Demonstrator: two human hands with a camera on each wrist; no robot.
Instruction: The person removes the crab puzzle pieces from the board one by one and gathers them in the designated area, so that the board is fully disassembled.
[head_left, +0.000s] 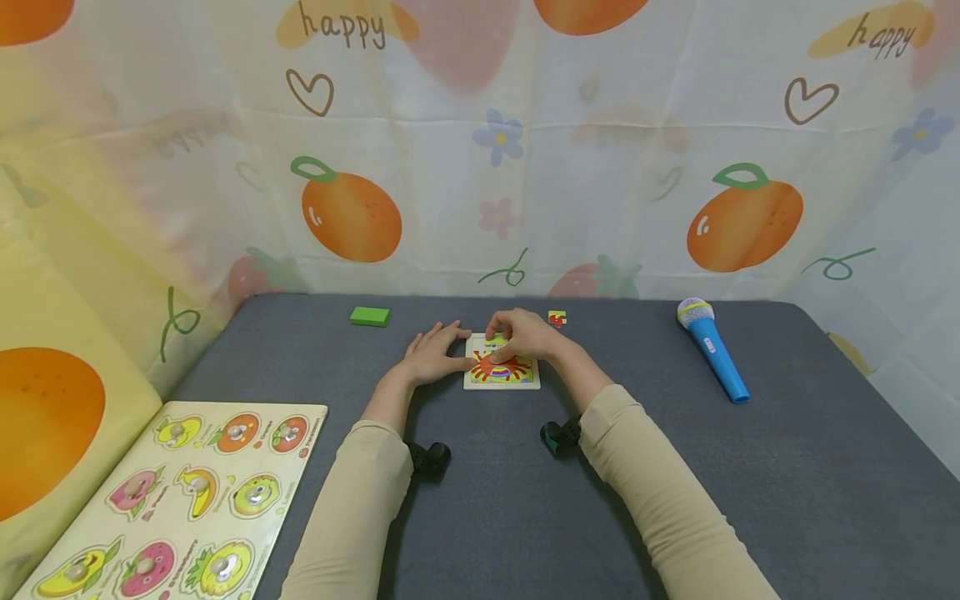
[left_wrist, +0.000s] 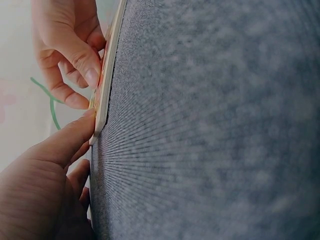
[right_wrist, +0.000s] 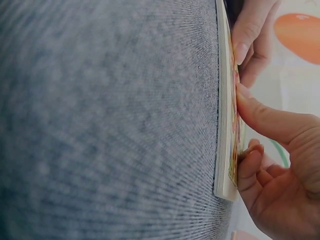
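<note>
A small square jigsaw puzzle (head_left: pixel 501 387) with a pale wooden frame lies on the table, showing a red crab with sun-like legs. My left hand (head_left: pixel 435 357) is beside its left edge with fingers extended; the thumb touches the frame at the side. From above, my right hand (head_left: pixel 522 335) curls thumb and fingers over a yellow-green puzzle piece (head_left: pixel 495 340) in the upper left part of the board. In the right wrist view the thumb and curled fingers touch the picture surface, a span apart. Behind the board rests a loose puzzle piece (head_left: pixel 557 318), red and yellow.
A green block (head_left: pixel 370 317) lies toward the back left. On the right is a blue toy microphone (head_left: pixel 716 354). A large fruit knob-puzzle board (head_left: pixel 311 425) occupies the front left. A printed curtain (head_left: pixel 450 208) hangs behind the grey table (head_left: pixel 495 517).
</note>
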